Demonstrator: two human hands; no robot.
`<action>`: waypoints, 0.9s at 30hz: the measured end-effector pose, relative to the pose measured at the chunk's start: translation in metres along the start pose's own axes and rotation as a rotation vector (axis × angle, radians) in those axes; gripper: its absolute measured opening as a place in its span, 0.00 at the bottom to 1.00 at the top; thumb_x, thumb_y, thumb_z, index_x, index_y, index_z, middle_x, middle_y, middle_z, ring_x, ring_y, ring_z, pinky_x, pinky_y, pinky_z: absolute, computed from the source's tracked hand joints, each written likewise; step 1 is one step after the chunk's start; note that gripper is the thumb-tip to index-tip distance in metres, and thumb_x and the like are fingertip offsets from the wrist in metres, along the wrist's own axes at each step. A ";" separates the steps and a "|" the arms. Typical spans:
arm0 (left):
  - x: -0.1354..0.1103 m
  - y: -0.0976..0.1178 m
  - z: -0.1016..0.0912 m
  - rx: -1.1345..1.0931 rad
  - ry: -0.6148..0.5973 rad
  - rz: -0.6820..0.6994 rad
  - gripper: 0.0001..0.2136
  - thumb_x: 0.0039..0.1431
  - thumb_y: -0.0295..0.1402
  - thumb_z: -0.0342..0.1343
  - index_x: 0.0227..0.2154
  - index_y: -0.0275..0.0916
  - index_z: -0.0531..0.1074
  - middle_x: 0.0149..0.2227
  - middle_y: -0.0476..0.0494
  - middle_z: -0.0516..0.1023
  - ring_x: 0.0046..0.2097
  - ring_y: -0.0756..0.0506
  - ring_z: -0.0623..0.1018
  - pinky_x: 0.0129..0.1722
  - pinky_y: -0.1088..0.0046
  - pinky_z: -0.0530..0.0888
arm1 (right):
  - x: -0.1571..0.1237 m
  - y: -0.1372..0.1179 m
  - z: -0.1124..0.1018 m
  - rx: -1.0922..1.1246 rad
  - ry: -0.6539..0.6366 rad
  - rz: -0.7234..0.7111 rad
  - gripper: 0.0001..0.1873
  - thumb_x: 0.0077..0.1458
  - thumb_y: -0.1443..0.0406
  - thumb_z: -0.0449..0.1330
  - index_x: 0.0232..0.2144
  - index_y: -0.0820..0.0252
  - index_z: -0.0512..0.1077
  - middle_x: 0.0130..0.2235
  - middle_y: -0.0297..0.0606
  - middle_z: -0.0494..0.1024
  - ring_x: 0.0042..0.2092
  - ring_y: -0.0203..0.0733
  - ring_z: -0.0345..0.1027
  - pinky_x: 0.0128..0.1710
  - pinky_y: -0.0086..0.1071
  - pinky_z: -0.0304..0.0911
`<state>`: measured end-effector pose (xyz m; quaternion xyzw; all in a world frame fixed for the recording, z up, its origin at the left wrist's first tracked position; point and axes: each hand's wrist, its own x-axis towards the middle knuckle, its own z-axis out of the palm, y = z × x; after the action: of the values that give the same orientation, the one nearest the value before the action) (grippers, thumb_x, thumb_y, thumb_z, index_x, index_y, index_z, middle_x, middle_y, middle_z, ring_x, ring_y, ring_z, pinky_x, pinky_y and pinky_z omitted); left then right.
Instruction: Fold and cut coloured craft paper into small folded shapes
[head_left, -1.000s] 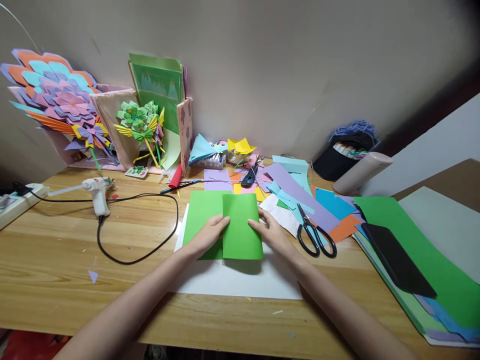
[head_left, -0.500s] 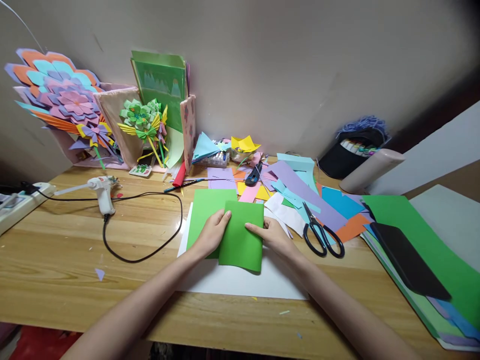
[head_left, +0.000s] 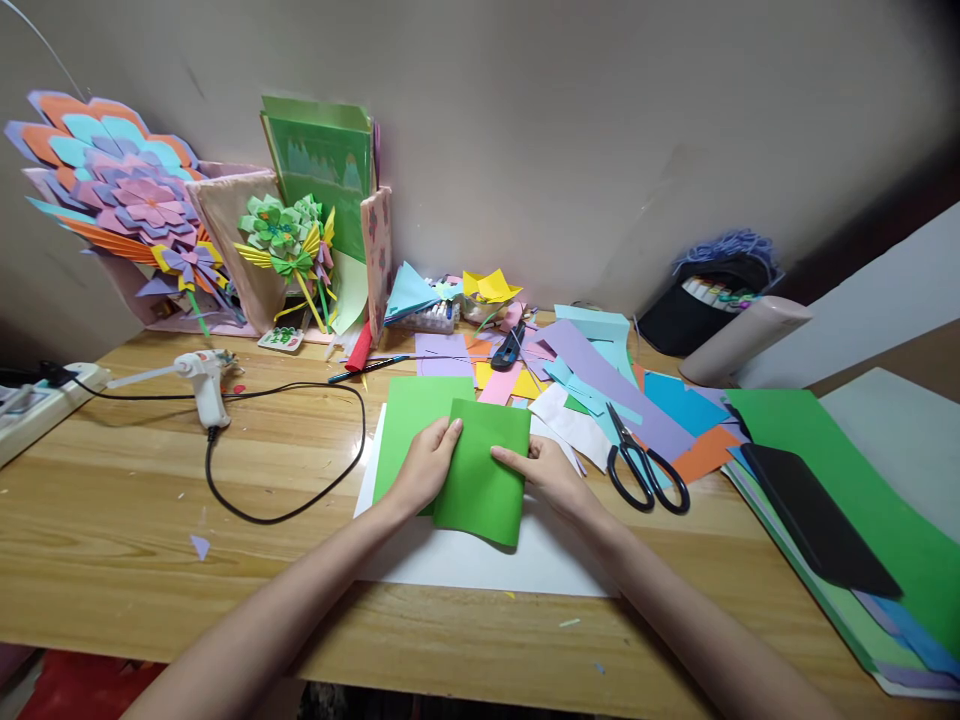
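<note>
A piece of green paper (head_left: 484,490), slightly curved and seemingly folded, is held up between both hands. My left hand (head_left: 429,462) pinches its left edge, thumb on the front face. On the right edge, my right hand (head_left: 547,470) grips it with the thumb laid across the front and the fingers behind. Beneath and to the left lies another green sheet (head_left: 405,420), partly covered by my left hand. Both are above a white sheet (head_left: 480,560) flat on the table. Black-handled scissors (head_left: 641,465) rest open-bladed or nearly closed, I cannot tell, right of my right hand.
A white glue gun (head_left: 206,385) with a looping black cord stands at left. Behind the hands are coloured paper scraps (head_left: 600,370) and a utility knife (head_left: 508,345). A dark phone-like slab (head_left: 817,515) lies on stacked paper at right. Paper flowers (head_left: 154,205) stand at back left.
The held green paper has tilted slightly, its lower edge shifting a little to the left. Both hands keep the same grip and nearly the same place.
</note>
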<state>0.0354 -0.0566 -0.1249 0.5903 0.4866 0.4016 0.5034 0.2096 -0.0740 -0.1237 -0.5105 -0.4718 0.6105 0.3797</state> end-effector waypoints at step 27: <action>-0.007 0.004 0.007 0.291 0.162 0.216 0.13 0.58 0.36 0.44 0.19 0.39 0.60 0.18 0.53 0.60 0.22 0.51 0.60 0.25 0.76 0.55 | 0.014 -0.005 -0.021 -0.102 0.141 -0.210 0.17 0.44 0.52 0.59 0.22 0.60 0.64 0.12 0.25 0.64 0.12 0.28 0.56 0.12 0.22 0.49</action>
<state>0.0408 -0.0650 -0.1224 0.6716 0.5121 0.4249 0.3259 0.2277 -0.0550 -0.1232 -0.5184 -0.5254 0.5051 0.4473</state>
